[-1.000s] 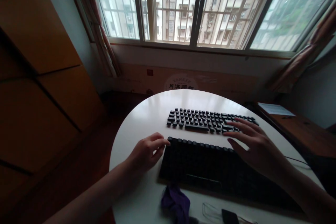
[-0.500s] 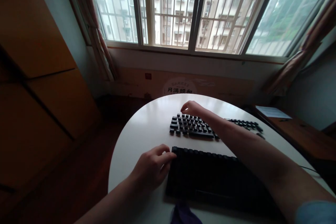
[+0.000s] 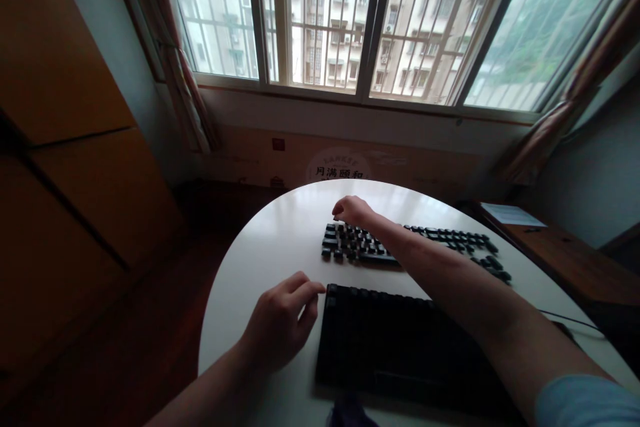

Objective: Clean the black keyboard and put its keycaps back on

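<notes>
A black keyboard base (image 3: 400, 347) without its keycaps lies on the round white table (image 3: 280, 240) in front of me. Beyond it, several loose black keycaps (image 3: 445, 240) are laid out in rows. My left hand (image 3: 283, 323) rests at the base's top left corner, index finger and thumb touching that corner, the other fingers curled. My right arm reaches across the keycaps, and my right hand (image 3: 353, 209) hovers at the far left end of the top row, fingers bent down and pinched on or just above a keycap.
A purple cloth (image 3: 347, 413) peeks in at the bottom edge. A cardboard box with printed characters (image 3: 345, 163) stands under the barred window. A wooden cabinet (image 3: 75, 167) fills the left side. A brown side table with a paper sheet (image 3: 513, 215) is at right.
My right hand moved from the right end of the keycap rows across to the far left end of the top row. The left hand stayed at the base's corner.
</notes>
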The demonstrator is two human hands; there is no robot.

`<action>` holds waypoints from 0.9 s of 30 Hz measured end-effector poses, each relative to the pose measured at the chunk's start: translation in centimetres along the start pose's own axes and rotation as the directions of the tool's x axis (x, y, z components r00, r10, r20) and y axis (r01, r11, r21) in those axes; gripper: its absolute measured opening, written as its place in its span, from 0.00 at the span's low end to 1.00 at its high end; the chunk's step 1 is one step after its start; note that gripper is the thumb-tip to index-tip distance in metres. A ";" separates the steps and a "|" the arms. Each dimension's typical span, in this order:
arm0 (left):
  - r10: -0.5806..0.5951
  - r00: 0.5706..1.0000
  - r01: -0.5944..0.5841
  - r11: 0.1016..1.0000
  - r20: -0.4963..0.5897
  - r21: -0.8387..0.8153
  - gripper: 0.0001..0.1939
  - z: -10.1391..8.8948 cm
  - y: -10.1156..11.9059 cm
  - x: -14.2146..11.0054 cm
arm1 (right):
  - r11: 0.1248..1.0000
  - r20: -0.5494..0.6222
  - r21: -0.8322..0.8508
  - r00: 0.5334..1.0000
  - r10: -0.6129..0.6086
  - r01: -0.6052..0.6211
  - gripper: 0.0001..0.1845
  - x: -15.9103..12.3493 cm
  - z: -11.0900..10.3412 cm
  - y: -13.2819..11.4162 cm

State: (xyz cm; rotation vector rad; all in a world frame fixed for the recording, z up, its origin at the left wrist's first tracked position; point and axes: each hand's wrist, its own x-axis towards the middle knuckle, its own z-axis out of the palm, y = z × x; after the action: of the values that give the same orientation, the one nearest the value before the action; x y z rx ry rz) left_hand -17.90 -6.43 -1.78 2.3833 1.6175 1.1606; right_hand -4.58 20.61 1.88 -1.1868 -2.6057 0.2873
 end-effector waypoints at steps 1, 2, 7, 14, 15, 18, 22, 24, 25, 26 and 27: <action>-0.020 1.000 0.020 1.000 -0.001 0.002 0.12 0.0 -0.1 0.0 | 1.000 -0.030 0.009 1.000 -0.006 0.006 0.09 -0.5 -0.3 -0.4; -0.042 0.999 0.042 0.999 -0.002 0.004 0.11 0.1 -0.2 0.0 | 1.000 -0.060 0.017 0.998 -0.013 0.015 0.09 -1.2 -0.8 -0.8; -0.125 0.992 0.125 0.991 0.007 -0.047 0.09 0.2 -0.7 0.4 | 0.949 -0.234 0.218 0.956 -0.175 0.227 0.08 -8.5 -3.1 -2.9; -0.353 0.935 0.355 0.933 0.038 -0.067 0.10 0.4 -1.0 1.7 | 0.848 -0.187 0.349 0.916 -0.355 0.399 0.08 -19.0 -2.5 -5.4; -0.397 0.915 0.400 0.916 0.071 -0.039 0.11 0.3 -1.0 2.1 | 0.856 -0.175 0.332 0.918 -0.357 0.396 0.09 -19.6 -2.1 -5.6; -0.530 0.760 0.534 0.839 0.377 0.103 0.12 -0.2 -0.7 4.0 | 0.886 -0.149 0.277 0.927 -0.343 0.372 0.11 -20.0 -1.1 -5.6; -0.526 0.556 0.585 0.798 0.644 0.146 0.13 -0.6 -0.1 7.5 | 0.906 -0.150 0.229 0.932 -0.328 0.356 0.10 -19.8 -0.3 -5.4; -0.516 0.522 0.581 0.798 0.679 0.159 0.12 -0.2 0.1 9.3 | 0.910 -0.167 0.202 0.928 -0.333 0.363 0.09 -19.8 0.0 -5.3; -0.519 0.523 0.577 0.799 0.676 0.167 0.13 0.1 0.2 10.0 | 0.910 -0.175 0.191 0.924 -0.338 0.369 0.08 -19.8 0.1 -5.3; -0.518 0.530 0.569 0.804 0.671 0.171 0.13 0.6 0.2 10.7 | 0.908 -0.181 0.181 0.920 -0.347 0.378 0.07 -19.8 0.3 -5.3; -0.515 0.536 0.559 0.811 0.669 0.176 0.13 1.1 0.2 11.1 | 0.905 -0.187 0.173 0.915 -0.357 0.389 0.07 -19.8 0.4 -5.3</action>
State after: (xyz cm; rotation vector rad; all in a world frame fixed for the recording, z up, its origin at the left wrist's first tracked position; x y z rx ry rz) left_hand -15.08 2.89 3.71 1.6887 1.7472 0.1342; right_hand 4.07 2.13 -0.09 -0.5958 -2.5261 0.3617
